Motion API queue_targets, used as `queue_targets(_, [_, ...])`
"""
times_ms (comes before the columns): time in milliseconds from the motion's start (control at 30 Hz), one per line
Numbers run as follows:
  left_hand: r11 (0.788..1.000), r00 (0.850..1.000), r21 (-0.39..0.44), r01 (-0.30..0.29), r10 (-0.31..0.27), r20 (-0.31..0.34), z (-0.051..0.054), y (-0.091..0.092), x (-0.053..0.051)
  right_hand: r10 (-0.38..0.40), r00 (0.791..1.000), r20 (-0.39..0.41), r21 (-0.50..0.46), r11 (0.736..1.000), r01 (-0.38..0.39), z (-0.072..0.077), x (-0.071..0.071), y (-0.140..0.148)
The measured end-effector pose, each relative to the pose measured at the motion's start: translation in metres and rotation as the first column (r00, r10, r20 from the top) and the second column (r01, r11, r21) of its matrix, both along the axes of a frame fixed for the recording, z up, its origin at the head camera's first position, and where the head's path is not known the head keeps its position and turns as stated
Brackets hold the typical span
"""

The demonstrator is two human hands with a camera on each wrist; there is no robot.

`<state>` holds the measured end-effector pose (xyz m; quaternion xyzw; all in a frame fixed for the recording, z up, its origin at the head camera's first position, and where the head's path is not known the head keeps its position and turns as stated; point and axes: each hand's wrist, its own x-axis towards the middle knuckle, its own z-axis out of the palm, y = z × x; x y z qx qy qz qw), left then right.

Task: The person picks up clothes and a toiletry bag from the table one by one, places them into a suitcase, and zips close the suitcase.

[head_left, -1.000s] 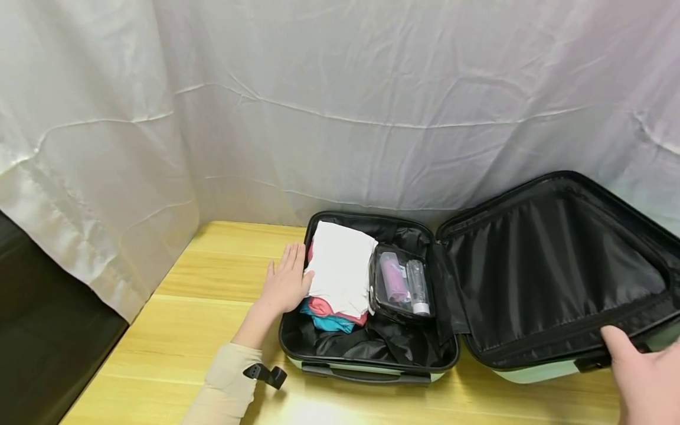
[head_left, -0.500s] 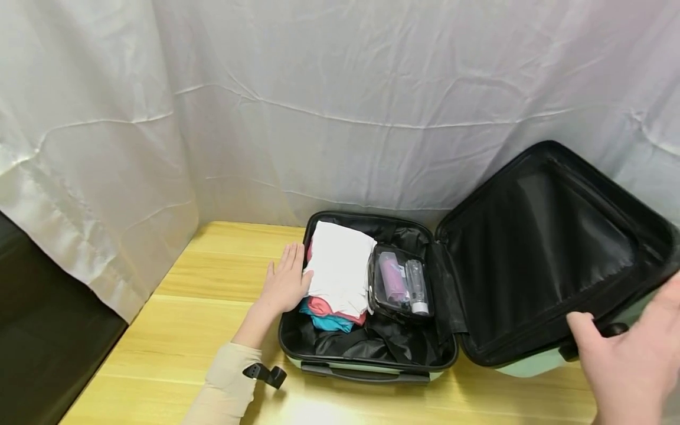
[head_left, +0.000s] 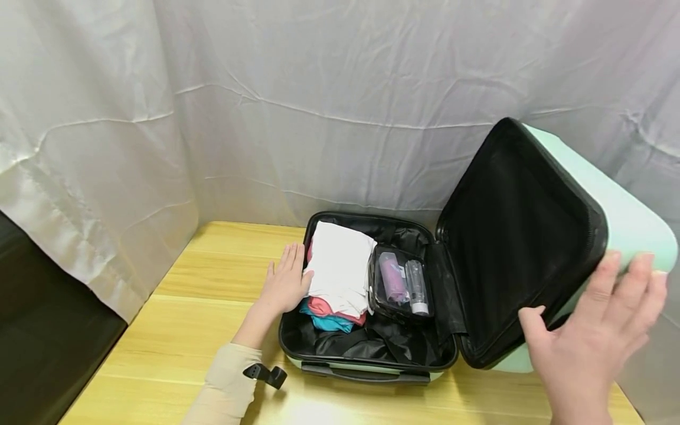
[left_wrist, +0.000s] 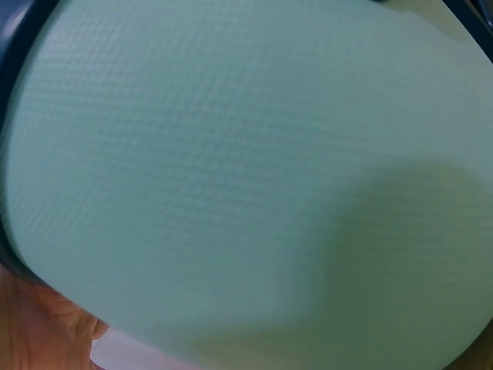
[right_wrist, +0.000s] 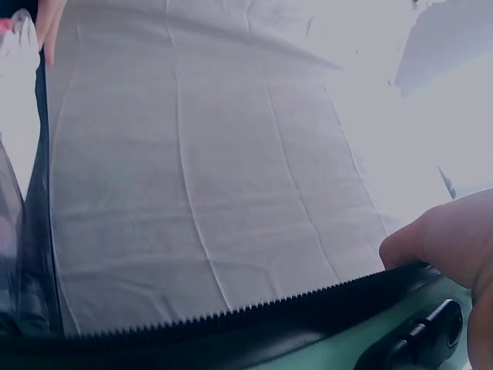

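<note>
A mint-green suitcase with black lining stands open on the wooden table, its base point(head_left: 372, 357) in the middle of the head view. My left hand point(head_left: 285, 284) rests with straight fingers against the base's left side. Over at the right, my right hand point(head_left: 589, 330) grips the edge of the raised, tilted lid point(head_left: 523, 248), thumb on the inner rim and fingers on the outer shell. In the base lie folded white clothing point(head_left: 340, 265), coral and blue clothing point(head_left: 328, 323) beneath it, and a clear black-edged pouch point(head_left: 378, 295) holding a purple item point(head_left: 392, 277) and a clear bottle point(head_left: 417, 286).
Pale wooden table point(head_left: 212, 307) shows left of and in front of the suitcase. A light grey curtain point(head_left: 329, 118) hangs close behind it. Something black point(head_left: 48, 330) lies beyond the table's left edge. The base's black handle point(head_left: 366, 376) faces me.
My right hand has swung the lid up and leftward on its hinge, so its green outer shell now shows. The left hand and the packed things have stayed put.
</note>
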<state>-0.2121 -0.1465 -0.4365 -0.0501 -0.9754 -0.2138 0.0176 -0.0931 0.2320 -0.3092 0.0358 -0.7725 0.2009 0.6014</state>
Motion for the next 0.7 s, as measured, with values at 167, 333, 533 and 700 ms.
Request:
queue_targets(167, [1.000,1.000,0.006,-0.001,0.001,-0.011,0.001,0.001,0.000,-0.016,1.000,-0.015,0.055,0.998,0.017,-0.002,0.000,-0.013])
queue_targets(333, [1.000,1.000,0.025,0.003,-0.003,-0.008,0.003,0.002,0.001,0.009,0.997,-0.070,0.118,0.993,-0.001,-0.003,-0.004,-0.026])
queue_targets(533, [1.000,1.000,0.011,0.003,-0.003,-0.006,0.001,0.002,0.000,0.085,0.987,-0.138,0.194,0.979,-0.058,-0.005,-0.008,-0.047])
queue_targets(700, [1.000,1.000,0.030,0.000,0.000,-0.010,0.002,0.001,0.000,0.163,0.977,-0.136,0.251,0.960,-0.125,-0.005,-0.008,-0.064])
